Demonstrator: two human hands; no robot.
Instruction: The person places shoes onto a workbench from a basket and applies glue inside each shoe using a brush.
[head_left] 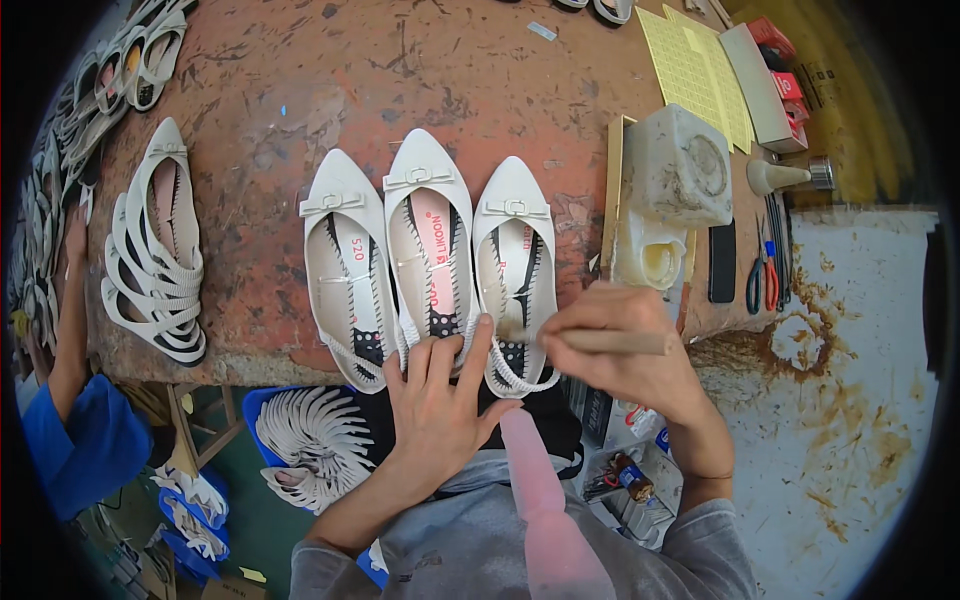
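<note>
Three white pointed flat shoes with bows and slingback straps lie side by side at the table's near edge: a left shoe (345,190), a middle shoe (422,150) and a right shoe (513,185). My left hand (435,400) rests over the heel end of the middle shoe, fingers stretched out, its thumb near the right shoe's back strap. In my right hand (625,345) is a brush (625,342) with a pale wooden handle. The brush's tip reaches over the heel part of the right shoe's insole; my fingers partly hide the brush.
A stack of white shoes (165,250) lies left. Right are a grimy plastic container (685,165), a cup-like opening (660,262) with pale liquid, red-handled pliers (771,278) and yellow sheets (690,70). Below the table, a blue bin (255,410) holds white shoes. A person's blue sleeve (85,445) shows left.
</note>
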